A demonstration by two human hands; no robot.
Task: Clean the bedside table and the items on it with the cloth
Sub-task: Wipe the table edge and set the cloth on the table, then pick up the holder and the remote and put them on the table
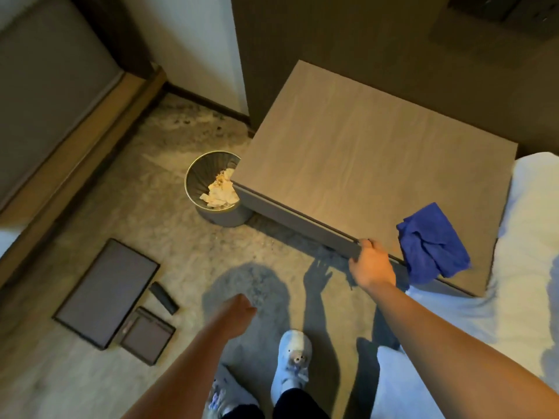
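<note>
Cloth (432, 246), blue & crumpled, lies on the near right corner of the table (348, 152), right of frame ctr. Its long axis runs approx. top to btm of frame, leaning a little to lower right, roughly along the table's side by the bed (532, 225). Its lower end hangs over the front edge.

Right hand (372, 264) is at the table's front edge, just left of the cloth & not touching it. 1 fingertip shows on the lip & the rest are hidden behind the back of the hand, so can't tell if it clamps the edge or only rests there.

Left hand (239, 313), lower ctr, hangs above the carpet (169, 237) w/ fingers loosely curled & nothing seen in it. It is foreshortened, so detail is unclear. Hands are well apart.

Bin (223, 218) w/ crumpled paper (220, 190) sits at the table's left corner, its right rim hidden under the top.

Lower left on the floor are 2 dark trays, big tray (106, 291) & small tray (148, 335) just beside it. A dark bar-shaped item (163, 297) next to both is too dim to identify.

At btm, the left slipper (223, 391) is partly hidden by the forearm, & the toe motif on the right slipper (292, 358) is blurred. Bed is cut off by the right frame edge.
</note>
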